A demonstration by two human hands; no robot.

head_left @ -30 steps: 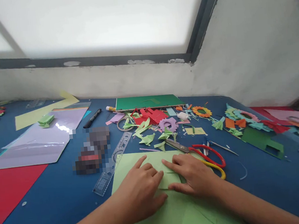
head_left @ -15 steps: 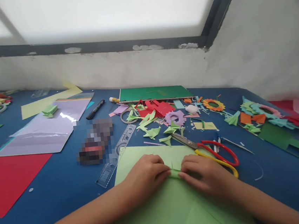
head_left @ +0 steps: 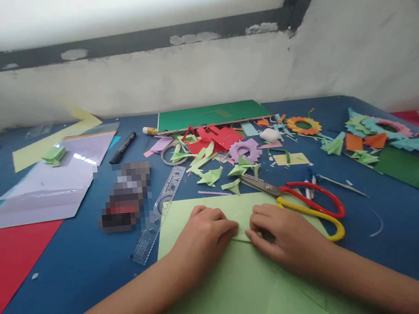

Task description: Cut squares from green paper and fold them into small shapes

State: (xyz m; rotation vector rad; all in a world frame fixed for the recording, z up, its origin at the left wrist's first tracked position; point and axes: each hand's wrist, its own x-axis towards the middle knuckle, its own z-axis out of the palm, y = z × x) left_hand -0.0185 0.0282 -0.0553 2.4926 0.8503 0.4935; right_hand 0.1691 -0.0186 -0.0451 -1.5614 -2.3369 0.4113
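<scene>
Cluttering blue table under white wall: paper scraps.

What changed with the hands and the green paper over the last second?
Both hands, left and right, went from flat with fingers spread to curled, fingertips pinching a small fold in the green paper between them. The scissors and ruler stayed put on the table.

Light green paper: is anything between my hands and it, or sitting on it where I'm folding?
Nothing visible lies between them. The left hand and the right hand both press directly on the light green paper, fingertips meeting at the small fold. The scissors rest on its far right edge, beside the right hand.
</scene>
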